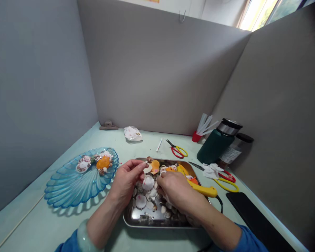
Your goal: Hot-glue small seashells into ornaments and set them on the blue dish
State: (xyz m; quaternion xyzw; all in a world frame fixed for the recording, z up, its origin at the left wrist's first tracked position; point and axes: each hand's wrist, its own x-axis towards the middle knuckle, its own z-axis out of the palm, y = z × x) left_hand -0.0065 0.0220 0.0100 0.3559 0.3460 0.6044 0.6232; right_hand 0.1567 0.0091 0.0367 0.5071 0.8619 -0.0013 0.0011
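Observation:
A metal tray [170,225] full of mixed seashells stands in front of me. Above its far left part, my left hand [128,176] pinches a small brown-spotted shell [149,159] between thumb and fingertips. My right hand [177,189] is lowered over the middle of the tray, its fingers curled down among the shells; what they grip, if anything, is hidden. White scallop shells [148,182] and an orange shell [154,166] show between my hands. A yellow glue gun [204,190] lies across the tray's right side, beyond my right hand, with its black cord hanging out.
On the left stands a blue shell-shaped dish [76,190] with decorated shell pieces [103,163]. Scissors [178,150], more scissors [227,182] with crumpled tissue [212,170], glue sticks in a red cup [196,136], a green bottle [215,145] and a black slab [254,217] occupy the right.

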